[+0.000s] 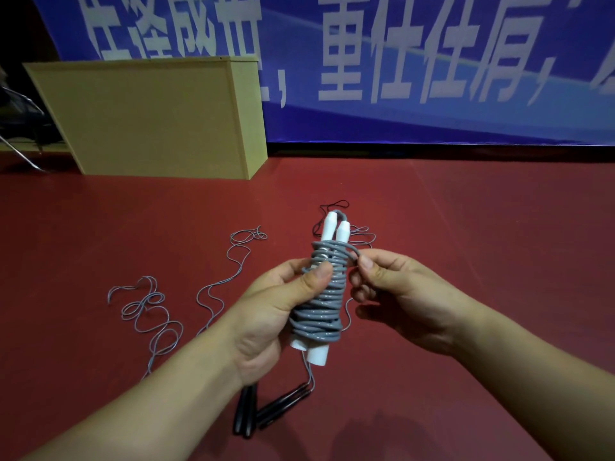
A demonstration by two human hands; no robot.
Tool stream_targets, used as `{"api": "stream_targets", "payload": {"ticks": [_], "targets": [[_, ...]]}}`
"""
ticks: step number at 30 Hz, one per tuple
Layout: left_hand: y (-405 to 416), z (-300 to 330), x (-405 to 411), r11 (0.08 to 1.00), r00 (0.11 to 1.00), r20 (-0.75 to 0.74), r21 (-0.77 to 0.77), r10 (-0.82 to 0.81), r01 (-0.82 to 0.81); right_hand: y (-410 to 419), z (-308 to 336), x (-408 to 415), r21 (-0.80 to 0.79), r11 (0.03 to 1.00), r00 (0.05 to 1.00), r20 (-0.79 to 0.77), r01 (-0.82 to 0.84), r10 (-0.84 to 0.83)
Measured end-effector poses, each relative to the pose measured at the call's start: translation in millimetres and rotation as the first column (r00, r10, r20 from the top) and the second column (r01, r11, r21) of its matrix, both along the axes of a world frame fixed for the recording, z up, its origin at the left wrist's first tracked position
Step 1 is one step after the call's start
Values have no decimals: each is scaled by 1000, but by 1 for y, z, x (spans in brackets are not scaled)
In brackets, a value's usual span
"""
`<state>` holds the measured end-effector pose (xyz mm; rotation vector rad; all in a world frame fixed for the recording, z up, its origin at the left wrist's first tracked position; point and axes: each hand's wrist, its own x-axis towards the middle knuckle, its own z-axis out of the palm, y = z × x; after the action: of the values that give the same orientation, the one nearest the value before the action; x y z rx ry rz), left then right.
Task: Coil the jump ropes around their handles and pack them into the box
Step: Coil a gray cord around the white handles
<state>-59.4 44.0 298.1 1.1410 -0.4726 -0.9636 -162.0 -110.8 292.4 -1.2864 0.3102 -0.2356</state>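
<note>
Nearest, on the red floor point(466, 261), lie black handles point(263, 410) of other ropes, side by side, just below the left wrist. Above them the left hand point(276, 314) wraps round a bundle: two white handles point(327, 294) held together, with gray rope point(324, 304) wound over them in many turns, the thumb pressing the coils. The right hand point(396, 287), just right of the bundle, pinches the last loop of rope near the upper coils.

The rope looks light, smooth and springy, so the turns would likely slip or unwind if let go; the best hold is round the coiled middle, squeezing rope and both handles together, with the free end tucked under a turn. The handles look stiff and slick at their bare ends, a poor place to grip.

Farther left, loose gray rope point(156, 314) sprawls in curls. Far left stands the yellow box point(149, 121), against a blue banner point(432, 61), well apart from the bundle.
</note>
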Motion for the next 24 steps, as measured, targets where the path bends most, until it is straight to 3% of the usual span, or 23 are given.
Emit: {"api": "stream_targets", "payload": {"ticks": [8,12,17,20,24], "targets": [[1,-4,1,999,998,60,19,-37,36,-1,-4,-1,-30,1000,1000,20,2,-1],[-2,-7,4,997,992,100,17,75,-77,5,-1,-1,-95,990,994,36,102,-99],[-2,-12,4,981,948,310,149,72,-123,19,-5,0,-239,949,979,48,204,-199],[-3,-10,0,966,937,340,207,75,-152,24,-9,-1,-342,916,977,49,212,-208],[-1,-15,-4,963,941,327,215,87,-164,34,-15,-3,-601,784,986,49,156,-159]]}}
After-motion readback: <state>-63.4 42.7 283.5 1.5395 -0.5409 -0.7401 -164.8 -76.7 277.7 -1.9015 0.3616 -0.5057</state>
